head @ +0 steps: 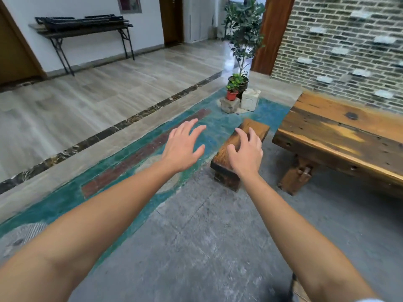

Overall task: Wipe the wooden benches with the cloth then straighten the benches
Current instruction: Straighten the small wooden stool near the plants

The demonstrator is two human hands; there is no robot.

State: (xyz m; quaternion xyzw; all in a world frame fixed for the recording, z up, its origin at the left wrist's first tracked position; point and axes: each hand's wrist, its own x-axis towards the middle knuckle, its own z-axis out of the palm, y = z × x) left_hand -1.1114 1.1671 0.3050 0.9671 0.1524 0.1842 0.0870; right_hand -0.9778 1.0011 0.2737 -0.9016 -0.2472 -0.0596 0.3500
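A small, low wooden bench [253, 129] stands on the floor ahead of me, angled away toward the plants. My right hand [246, 153] hovers over or rests on its near half, fingers curled and spread, holding nothing. My left hand [185, 147] is in the air to the left of that bench, over the teal floor strip, fingers apart and empty. A large, long wooden bench [340, 136] stands to the right along the brick wall. No cloth is visible.
Potted plants [237, 83] and a white block [250, 101] stand on the floor just beyond the small bench. A brick wall [349, 44] runs behind the large bench. A dark folding table [82, 29] stands against the far white wall.
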